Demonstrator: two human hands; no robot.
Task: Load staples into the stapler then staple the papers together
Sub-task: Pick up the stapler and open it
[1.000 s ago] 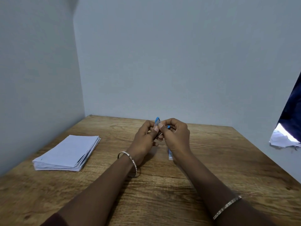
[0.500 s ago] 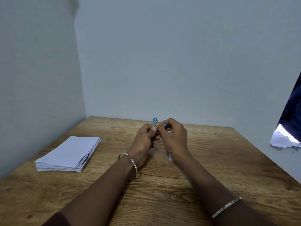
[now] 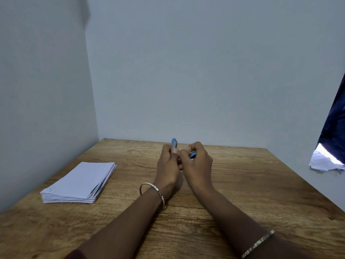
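While both hands meet over the far middle of the wooden table (image 3: pixel 242 193), the blue stapler (image 3: pixel 174 144) sits between them.

Head view, the only one:
- Left hand (image 3: pixel 168 165): fingers curled round the stapler, thumb laid up along its near side. A blue end pokes up past the thumb tip, roughly upright with a slight tilt.
- Right hand (image 3: pixel 198 163): fingers curled in, pinching a blue-and-black part of the stapler. It shows in the gap between fingers and thumb, just right of the left thumb.
- Cannot tell if the stapler is hinged open; most of it is hidden by the fingers.
- The two hands touch at the knuckles.
- Paper stack (image 3: pixel 80 181): white sheets, slightly fanned, flat on the left side of the table, well apart from the hands.
- Thin metal bangle (image 3: pixel 153 191) on the left wrist, flat bracelet (image 3: pixel 258 243) on the right forearm at the near edge.
- Far right, off the table: dark blue cloth (image 3: pixel 334 124) with crumpled white paper (image 3: pixel 324 162) below it.
- Plain grey walls (image 3: pixel 186 71) behind and on the left.
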